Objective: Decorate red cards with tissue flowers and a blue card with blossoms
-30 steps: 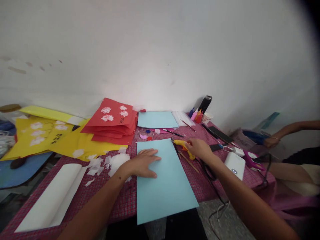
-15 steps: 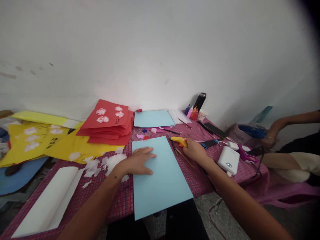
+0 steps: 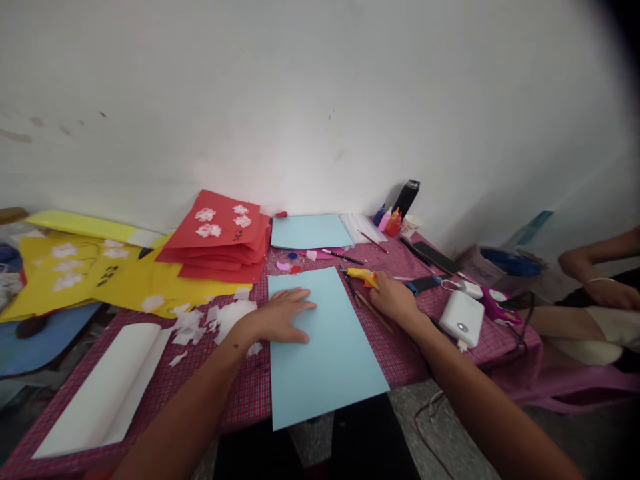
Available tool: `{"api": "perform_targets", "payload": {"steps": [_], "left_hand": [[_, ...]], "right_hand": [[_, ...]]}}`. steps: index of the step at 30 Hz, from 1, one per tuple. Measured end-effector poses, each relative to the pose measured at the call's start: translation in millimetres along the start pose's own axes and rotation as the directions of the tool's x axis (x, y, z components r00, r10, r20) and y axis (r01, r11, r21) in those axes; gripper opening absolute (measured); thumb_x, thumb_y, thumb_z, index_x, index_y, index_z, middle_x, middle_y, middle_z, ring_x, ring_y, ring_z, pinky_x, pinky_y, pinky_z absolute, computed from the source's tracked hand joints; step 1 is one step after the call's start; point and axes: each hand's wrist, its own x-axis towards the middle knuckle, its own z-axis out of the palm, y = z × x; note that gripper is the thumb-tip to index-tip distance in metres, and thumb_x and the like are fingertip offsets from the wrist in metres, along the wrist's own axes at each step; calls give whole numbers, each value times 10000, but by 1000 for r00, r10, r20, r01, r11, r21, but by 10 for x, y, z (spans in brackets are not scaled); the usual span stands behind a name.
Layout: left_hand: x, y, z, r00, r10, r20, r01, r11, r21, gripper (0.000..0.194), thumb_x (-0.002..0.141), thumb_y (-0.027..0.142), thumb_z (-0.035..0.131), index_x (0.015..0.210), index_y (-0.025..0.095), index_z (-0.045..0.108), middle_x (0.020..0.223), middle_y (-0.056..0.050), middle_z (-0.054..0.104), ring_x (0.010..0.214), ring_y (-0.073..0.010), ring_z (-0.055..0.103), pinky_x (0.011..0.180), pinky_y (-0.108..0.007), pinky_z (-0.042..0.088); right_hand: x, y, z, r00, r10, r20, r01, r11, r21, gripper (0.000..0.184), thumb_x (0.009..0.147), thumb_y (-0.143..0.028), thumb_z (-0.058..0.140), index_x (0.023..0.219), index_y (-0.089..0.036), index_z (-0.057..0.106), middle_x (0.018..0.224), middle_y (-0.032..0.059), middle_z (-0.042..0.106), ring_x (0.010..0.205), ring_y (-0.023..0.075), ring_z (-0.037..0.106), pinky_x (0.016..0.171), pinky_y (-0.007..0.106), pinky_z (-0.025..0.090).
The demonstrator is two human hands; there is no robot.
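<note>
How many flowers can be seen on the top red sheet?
4: upper-left flower, lower-left flower, upper-right flower and lower-right flower, all on the top red sheet. The sheets beneath are mostly covered and may hide more.

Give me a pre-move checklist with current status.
1. Left hand on blue sheet: ok, fingers spread near its far end.
2. Right hand gripping glue gun: ok.
3. Blue sheet fully on table: not ok, near end overhangs the edge.
4. Scraps off blue sheet: ok, they lie left of it.
5. Glue gun hot: cannot tell.
</note>
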Motion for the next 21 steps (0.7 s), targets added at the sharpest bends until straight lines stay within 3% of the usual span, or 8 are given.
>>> {"api": "perform_targets", "payload": {"steps": [10, 16, 19, 21], "left_hand": [[-20, 118, -64, 999, 18, -42, -18, 1000, -6, 793, 731, 572, 717, 1428, 285, 470, 1602, -93, 265, 1479, -331, 208, 1187, -481, 182], [83, 537, -103, 985, 163, -60, -161, 986, 45, 705, 818, 608, 615, 1404, 234, 500, 1532, -140, 392, 1440, -325, 300, 1168, -478, 226], [278, 786, -80, 963, 259, -72, -252, 963, 89, 635, 847, 575, 595, 1377, 236, 518, 1327, -124, 575, 1271, -298, 492, 1095, -446, 331], [440, 905, -54, 960, 252, -121, -234, 961, 149, 552, 876, 529, 571, 1344, 236, 541, 1153, -107, 627, 1110, -274, 568, 1017, -431, 393]], "right_hand": [[-44, 90, -148, 983, 24, -180, -4, 994, 113, 366, 926, -241, 458, 1270, -115, 477, 1125, 169, 674, 965, 265, 673, 802, 310, 455], [23, 142, -128, 971, 15, -238, 20, 989, 145, 374, 916, -226, 458, 1272, -114, 478, 1156, 177, 664, 1004, 267, 658, 846, 325, 458], [24, 189, -98, 974, 3, -224, 29, 989, 143, 355, 910, -207, 456, 1251, -113, 488, 1142, 172, 667, 1012, 262, 655, 860, 321, 456], [0, 233, -108, 975, -3, -224, 37, 988, 149, 350, 906, -196, 452, 1245, -115, 489, 1138, 169, 666, 1025, 259, 651, 869, 318, 453]]}}
